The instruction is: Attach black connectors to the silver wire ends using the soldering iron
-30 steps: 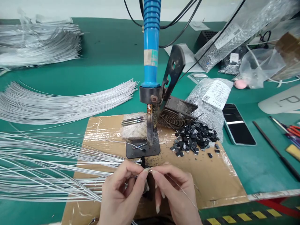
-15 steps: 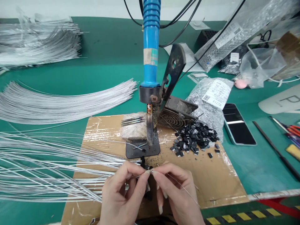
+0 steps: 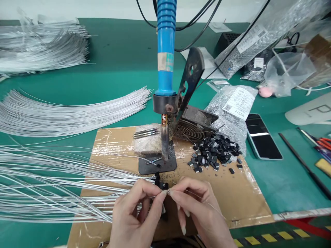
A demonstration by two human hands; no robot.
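I'm pinching a thin silver wire (image 3: 216, 209) between my left hand (image 3: 134, 215) and right hand (image 3: 200, 210), both closed on it, over the brown cardboard sheet (image 3: 240, 196), near the blue-handled soldering iron (image 3: 165, 58).

Thin silver wire (image 3: 207, 203), bare, sloping down to the right over cardboard (image 3: 243, 196). Small black part (image 3: 162, 185) at its left end, possibly threaded on.
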